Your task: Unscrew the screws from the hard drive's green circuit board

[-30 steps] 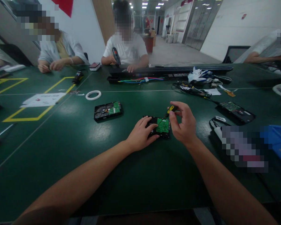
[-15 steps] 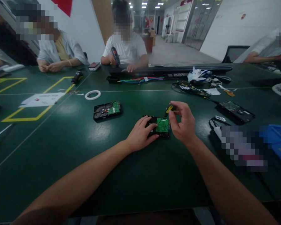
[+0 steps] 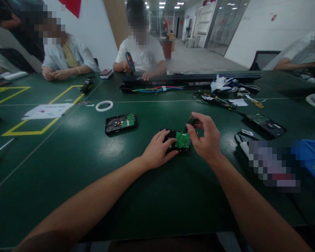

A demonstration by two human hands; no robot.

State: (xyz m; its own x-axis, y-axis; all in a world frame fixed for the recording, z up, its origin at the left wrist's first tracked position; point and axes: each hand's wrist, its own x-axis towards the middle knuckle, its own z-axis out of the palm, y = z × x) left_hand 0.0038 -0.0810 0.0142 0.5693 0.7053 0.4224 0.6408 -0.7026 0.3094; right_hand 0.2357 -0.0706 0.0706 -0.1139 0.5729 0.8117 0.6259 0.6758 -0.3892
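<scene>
A hard drive [image 3: 183,140] lies on the green table with its green circuit board facing up. My left hand [image 3: 159,148] grips its left part, fingers on top and thumb along the near edge, covering much of that side. Pinched between the thumb and fingers of my right hand [image 3: 207,138] is the dark handle of a screwdriver [image 3: 191,121], tilted over the far right part of the board. The thin shaft slants down to the board; where its tip sits is hard to make out. To the left rests another hard drive [image 3: 120,124], board side up.
A third hard drive [image 3: 264,125] lies at the right, near cables [image 3: 212,98] and a blue bin [image 3: 313,161]. A white tape roll [image 3: 104,106] and paper sheet [image 3: 47,111] are at the left. Across the table, a person holds a power screwdriver [image 3: 130,62] by a long black bar.
The screwdriver handle has turned in my right fingers, its yellow marking rolled mostly out of sight. My left hand and the hard drive have stayed put.
</scene>
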